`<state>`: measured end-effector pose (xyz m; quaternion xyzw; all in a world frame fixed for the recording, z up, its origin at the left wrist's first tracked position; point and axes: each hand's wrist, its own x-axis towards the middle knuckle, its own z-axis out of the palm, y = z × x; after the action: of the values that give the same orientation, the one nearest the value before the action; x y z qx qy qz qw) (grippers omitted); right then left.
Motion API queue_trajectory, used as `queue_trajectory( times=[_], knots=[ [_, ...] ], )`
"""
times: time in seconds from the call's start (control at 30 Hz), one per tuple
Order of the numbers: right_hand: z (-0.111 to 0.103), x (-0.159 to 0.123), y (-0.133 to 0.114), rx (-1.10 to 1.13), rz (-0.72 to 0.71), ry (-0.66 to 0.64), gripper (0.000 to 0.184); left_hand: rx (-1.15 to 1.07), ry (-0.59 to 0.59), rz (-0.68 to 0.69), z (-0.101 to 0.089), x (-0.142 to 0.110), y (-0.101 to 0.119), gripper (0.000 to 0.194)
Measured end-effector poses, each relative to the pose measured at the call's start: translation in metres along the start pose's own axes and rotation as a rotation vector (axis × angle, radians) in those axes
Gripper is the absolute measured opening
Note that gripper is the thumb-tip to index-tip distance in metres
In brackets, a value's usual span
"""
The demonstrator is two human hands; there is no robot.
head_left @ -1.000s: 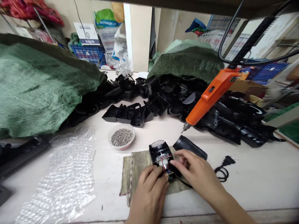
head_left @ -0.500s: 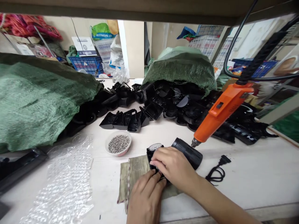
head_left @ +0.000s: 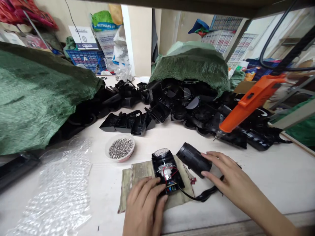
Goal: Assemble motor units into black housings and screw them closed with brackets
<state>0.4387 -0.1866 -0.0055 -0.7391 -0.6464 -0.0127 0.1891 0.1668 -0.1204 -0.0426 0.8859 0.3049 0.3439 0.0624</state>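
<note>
Logging the left hand (head_left: 144, 206) first: fingers curled over the lower edge of an opened black plastic housing (head_left: 167, 172), which lies on a folded burlap pad (head_left: 128, 186) with its red wires (head_left: 172, 170) exposed. The right hand (head_left: 228, 177) is spread, fingertips at the end of a black cylinder (head_left: 194, 160); whether it grips or only touches, I cannot tell. A black cable (head_left: 204, 197) runs from the housing along the pad. Risk: moving the cylinder too far could pull on the cable or wires, and the round cylinder might roll if released. The housing sits near the pad's edge, so a careless shift could tip it. The bench's (head_left: 278, 186) front edge lies just below the hands; pale bench offers room to the right. Farther off, a bowl of small screws (head_left: 120, 148) sits left of the housing, beside bubble wrap (head_left: 56, 193). An orange electric screwdriver (head_left: 253, 103) hangs above a heap of black plastic parts (head_left: 192, 113), its bit close enough to catch a raised arm.
</note>
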Motion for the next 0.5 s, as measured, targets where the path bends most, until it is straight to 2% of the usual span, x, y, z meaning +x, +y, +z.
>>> queue_trajectory(
  times=[0.1,0.2,0.33,0.5],
  knots=[
    [0.01,-0.003,0.004,-0.041,-0.019,-0.081,0.05,0.029,-0.03,0.073,-0.001,0.001,-0.002,0.03],
    [0.013,0.0,0.0,-0.044,-0.017,-0.125,0.05,0.008,-0.064,0.085,-0.001,0.001,-0.001,0.028],
    [0.01,0.002,-0.004,-0.013,-0.008,-0.122,0.048,0.001,-0.069,0.046,0.002,-0.005,0.002,0.025],
    [0.018,-0.001,0.001,0.021,-0.009,-0.112,0.058,0.016,-0.077,0.048,0.004,-0.009,0.003,0.032]
  ],
)
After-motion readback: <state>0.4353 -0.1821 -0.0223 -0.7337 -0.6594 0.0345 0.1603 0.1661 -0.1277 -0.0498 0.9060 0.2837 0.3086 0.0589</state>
